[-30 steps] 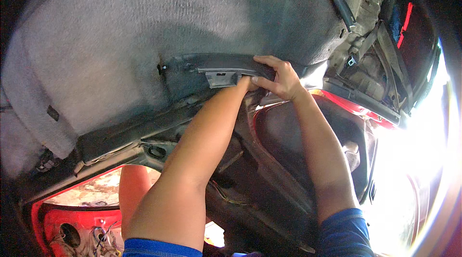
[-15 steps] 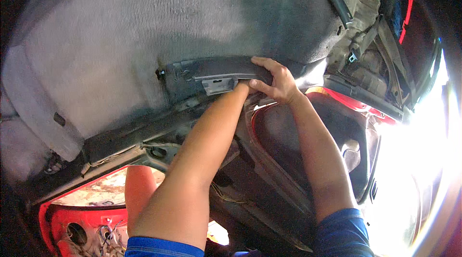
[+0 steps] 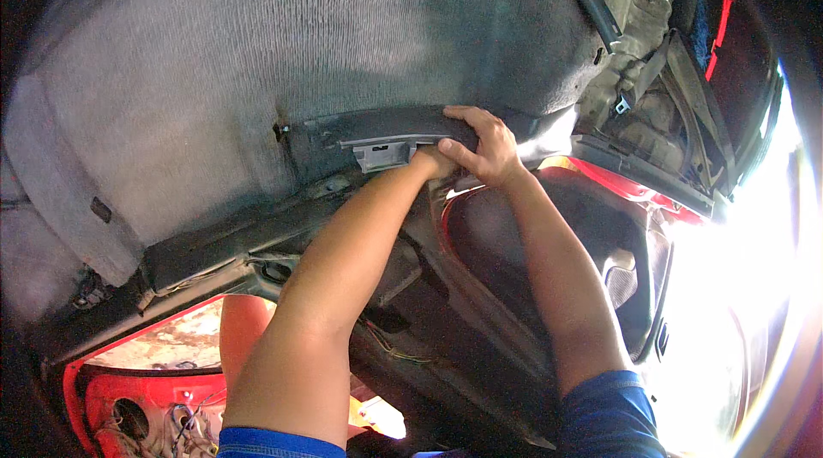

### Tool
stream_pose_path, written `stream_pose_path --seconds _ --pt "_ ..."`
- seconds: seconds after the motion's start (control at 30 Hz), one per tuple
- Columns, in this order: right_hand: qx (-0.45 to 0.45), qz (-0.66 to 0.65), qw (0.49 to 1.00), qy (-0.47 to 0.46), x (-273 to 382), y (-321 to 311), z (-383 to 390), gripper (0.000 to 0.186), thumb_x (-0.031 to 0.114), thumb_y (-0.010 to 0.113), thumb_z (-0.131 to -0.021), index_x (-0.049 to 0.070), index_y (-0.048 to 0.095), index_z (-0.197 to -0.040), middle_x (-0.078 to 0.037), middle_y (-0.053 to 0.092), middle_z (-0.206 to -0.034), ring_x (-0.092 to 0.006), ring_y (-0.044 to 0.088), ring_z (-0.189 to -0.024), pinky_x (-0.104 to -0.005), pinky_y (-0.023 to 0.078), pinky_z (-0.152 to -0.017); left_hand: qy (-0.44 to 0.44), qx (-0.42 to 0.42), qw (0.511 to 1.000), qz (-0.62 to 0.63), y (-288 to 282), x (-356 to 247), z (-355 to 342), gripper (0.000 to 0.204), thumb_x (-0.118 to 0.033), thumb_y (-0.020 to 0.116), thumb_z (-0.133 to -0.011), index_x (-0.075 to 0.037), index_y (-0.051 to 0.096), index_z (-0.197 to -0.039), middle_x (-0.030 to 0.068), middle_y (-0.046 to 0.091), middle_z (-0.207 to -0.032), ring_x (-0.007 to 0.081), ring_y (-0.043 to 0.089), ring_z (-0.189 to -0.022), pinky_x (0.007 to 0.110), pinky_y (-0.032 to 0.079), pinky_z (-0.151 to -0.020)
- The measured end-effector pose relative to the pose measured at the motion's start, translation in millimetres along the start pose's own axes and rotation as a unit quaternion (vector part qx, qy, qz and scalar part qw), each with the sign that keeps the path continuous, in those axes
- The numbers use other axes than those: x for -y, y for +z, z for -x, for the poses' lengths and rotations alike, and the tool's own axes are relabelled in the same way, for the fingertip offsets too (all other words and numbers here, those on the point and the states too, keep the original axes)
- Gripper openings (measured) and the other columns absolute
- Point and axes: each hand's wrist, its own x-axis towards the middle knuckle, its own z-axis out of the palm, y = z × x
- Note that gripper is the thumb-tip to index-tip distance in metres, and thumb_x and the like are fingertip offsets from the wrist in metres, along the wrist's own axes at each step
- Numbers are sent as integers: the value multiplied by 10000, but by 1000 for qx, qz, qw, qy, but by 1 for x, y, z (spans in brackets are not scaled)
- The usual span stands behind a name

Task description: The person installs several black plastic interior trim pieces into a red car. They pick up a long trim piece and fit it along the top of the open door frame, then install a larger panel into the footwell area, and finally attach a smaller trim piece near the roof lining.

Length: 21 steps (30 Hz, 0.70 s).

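Trim strip (image 3: 377, 125), dark, lies along lower edge of grey roof lining (image 3: 343, 38). Your R hand (image 3: 490, 148) spans its right end, thumb and fingers half spread, holding it, prob. for steadiness. Your L hand (image 3: 437, 163) is at its lower edge; fingers hidden, so grip can't be told.
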Motion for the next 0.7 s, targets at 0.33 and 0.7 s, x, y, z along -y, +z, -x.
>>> stream_pose_path --seconds 0.33,0.7 --pt "-51 -9 997 -51 -7 5 6 701 518 782 -836 -40 679 -1247 -239 702 -1238 -394 670 -1177 -449 504 -1035 9 -3 1000 11 7 -2 1 432 -257 554 -1023 -33 608 -1389 217 585 -1465 400 563 -1345 494 443 -1131" --pt "-36 -15 997 -70 -1 3 2 657 449 827 -810 -17 687 -1251 -216 708 -1232 -395 668 -1174 -448 507 -1028 -24 -98 995 16 35 38 36 497 -330 522 -1053 -51 532 -1463 274 522 -1505 436 523 -1377 501 434 -1129"
